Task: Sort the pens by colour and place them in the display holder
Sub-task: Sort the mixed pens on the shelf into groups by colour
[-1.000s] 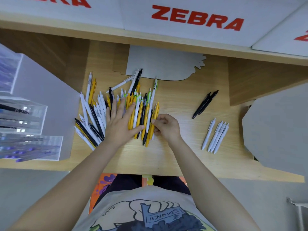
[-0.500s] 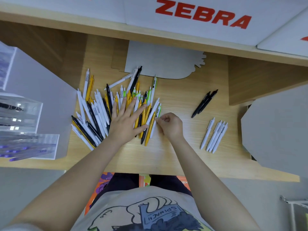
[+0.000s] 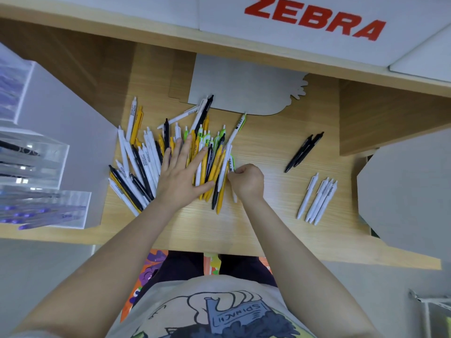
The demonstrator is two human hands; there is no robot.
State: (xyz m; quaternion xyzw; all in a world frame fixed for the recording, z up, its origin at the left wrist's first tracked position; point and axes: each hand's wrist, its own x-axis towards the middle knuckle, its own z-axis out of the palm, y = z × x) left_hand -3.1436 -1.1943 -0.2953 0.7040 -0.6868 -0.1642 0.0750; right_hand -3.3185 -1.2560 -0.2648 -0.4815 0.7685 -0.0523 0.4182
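Nearest the camera, 2 bare forearms reach over the front edge of the wooden desk [image 3: 244, 230]. Left hand [image 3: 181, 178] lies flat on the mixed pen pile [image 3: 170, 159], fingers straight and spread apart, thumb out to the right; likely pinning the pile so pens don't roll or scatter while 1 gets pulled. Right hand [image 3: 247, 181] sits at the pile's right edge, fingers curled and pinching a white pen [image 3: 225, 167] near its middle; exactly which fingertips close on it is hidden by the knuckles. Judged step: picking out a white pen for the sorted groups.

Pile holds white, black, yellow and green pens, fanned and overlapping, tips pointing roughly away from the person. Right of the pile, well apart, 4 white pens [image 3: 319, 198] lie side by side, parallel, so already sorted by colour. Just beyond them, 2 black pens [image 3: 305, 152] lie touching, the second sorted group. Both groups sit within easy reach of the right hand, which fits that hand doing the moving.

Far left, the clear acrylic display holder [image 3: 36, 164] stands on the desk, tiered, compartments holding purple and dark pens; none of the sorted groups is in it yet. Behind the pile, a flat grey card cutout [image 3: 244, 86] lies on the desk. Farthest back, a white panel with red ZEBRA lettering [image 3: 314, 20].
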